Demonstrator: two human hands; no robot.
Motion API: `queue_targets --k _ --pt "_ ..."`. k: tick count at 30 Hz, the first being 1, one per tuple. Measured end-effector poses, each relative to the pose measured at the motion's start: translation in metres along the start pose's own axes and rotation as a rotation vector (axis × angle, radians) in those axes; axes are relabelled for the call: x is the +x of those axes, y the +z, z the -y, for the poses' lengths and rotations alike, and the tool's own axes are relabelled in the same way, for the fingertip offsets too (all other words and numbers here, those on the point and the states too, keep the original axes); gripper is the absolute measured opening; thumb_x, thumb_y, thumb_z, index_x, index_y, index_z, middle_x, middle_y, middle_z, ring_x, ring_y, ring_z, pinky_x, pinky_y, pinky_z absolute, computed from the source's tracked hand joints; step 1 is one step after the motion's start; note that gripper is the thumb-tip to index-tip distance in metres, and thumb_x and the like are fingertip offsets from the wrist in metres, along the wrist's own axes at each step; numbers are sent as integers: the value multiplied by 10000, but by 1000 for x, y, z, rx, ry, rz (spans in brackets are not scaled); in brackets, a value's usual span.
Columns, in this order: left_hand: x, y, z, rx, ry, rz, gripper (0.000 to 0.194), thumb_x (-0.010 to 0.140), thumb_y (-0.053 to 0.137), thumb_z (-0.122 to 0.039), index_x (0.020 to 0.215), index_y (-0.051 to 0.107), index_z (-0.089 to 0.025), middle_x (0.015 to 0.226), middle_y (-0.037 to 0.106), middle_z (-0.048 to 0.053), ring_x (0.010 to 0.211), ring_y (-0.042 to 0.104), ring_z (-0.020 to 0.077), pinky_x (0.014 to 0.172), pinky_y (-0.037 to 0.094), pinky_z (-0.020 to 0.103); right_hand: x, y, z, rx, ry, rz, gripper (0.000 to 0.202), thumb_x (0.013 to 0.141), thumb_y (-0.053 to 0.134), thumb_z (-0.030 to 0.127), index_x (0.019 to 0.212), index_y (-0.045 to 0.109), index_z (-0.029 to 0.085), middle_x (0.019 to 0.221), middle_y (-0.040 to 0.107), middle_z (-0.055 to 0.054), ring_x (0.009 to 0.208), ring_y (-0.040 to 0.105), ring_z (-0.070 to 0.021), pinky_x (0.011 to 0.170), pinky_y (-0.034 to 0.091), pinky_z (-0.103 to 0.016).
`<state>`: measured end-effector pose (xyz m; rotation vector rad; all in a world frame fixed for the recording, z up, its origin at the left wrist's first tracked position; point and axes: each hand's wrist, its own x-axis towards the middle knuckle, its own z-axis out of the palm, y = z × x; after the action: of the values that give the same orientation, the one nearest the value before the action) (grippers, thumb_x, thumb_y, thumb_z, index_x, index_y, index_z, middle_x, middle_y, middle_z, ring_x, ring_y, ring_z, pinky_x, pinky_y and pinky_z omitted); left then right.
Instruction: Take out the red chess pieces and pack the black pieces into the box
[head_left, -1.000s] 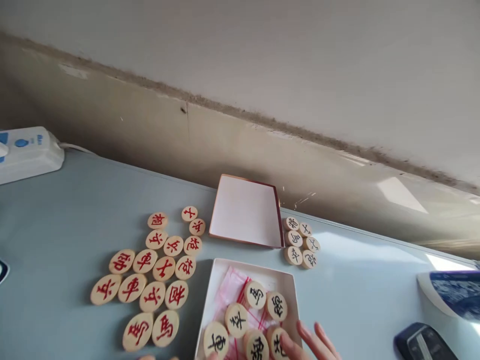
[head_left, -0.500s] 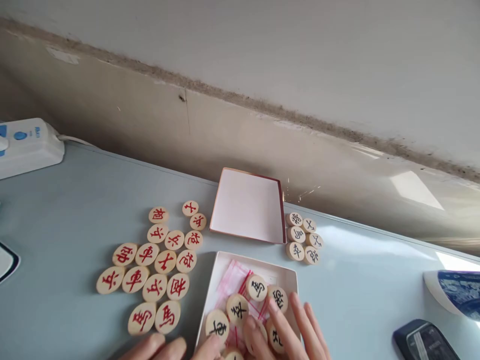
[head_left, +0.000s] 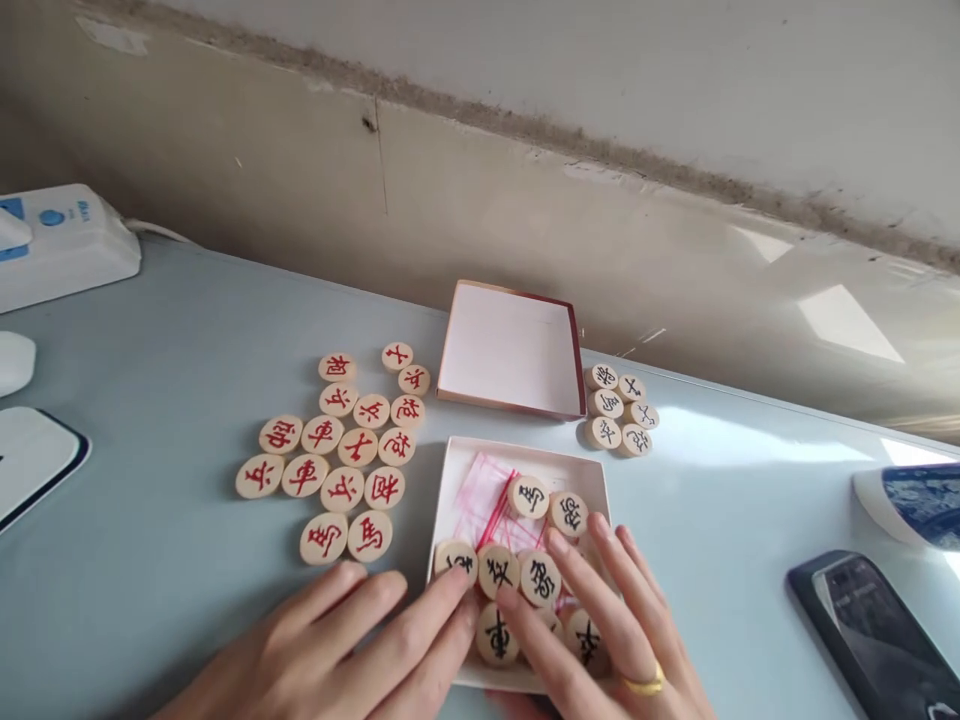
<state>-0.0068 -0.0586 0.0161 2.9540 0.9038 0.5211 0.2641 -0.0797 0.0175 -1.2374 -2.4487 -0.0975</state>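
Observation:
An open white box [head_left: 444, 500] holds several round xiangqi pieces with black characters, lying over a pink and red patterned sheet [head_left: 480, 497]. My left hand [head_left: 367, 640] reaches over the box's left wall with fingers stretched out, one fingertip resting on a black-character piece [head_left: 452, 558]. Spread over the box's right part, my right hand [head_left: 619, 630] wears a yellow ring. Its index fingertip is at the lower edge of another black-character piece [head_left: 498, 570]. Its fingers partly hide pieces near the front, one at the right [head_left: 585, 640] among them.
Several red-character pieces [head_left: 358, 447] lie grouped left of the box. The box lid [head_left: 514, 345] rests inside-up behind it. A small group of black-character pieces [head_left: 606, 403] sits right of the lid. A phone [head_left: 874, 630], blue-white object [head_left: 919, 500] and power strip [head_left: 67, 245] flank the desk.
The view has dipped, showing more of both hands. Inside the box, pieces have shifted, and three now line up side by side across the middle.

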Motion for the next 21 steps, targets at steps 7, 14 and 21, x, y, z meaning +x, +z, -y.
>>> queue_targets --k 7,14,21 --pt "0 -7 -3 -9 -3 15 446 1111 280 -303 1434 571 -202 1488 563 32 1140 576 213 954 437 390 -7 -10 -1 150 192 -112 430 929 660 290 1354 612 245 1359 624 -115 1368 544 -361 1023 590 -490" --pt "14 -11 3 45 7 -74 443 1078 297 -135 1261 689 -228 1288 711 -18 984 627 160 893 419 344 -9 -9 -4 126 291 -79 354 949 611 305 1294 621 225 1337 600 -132 1275 617 -331 915 640 -420" --pt "6 -12 3 42 33 -44 429 1062 320 -103 1344 635 -168 1358 660 57 1055 619 208 950 401 383 -10 -11 1 141 253 -7 478 1018 505 496 1389 524 195 1465 472 -160 1344 555 -301 942 637 -412"
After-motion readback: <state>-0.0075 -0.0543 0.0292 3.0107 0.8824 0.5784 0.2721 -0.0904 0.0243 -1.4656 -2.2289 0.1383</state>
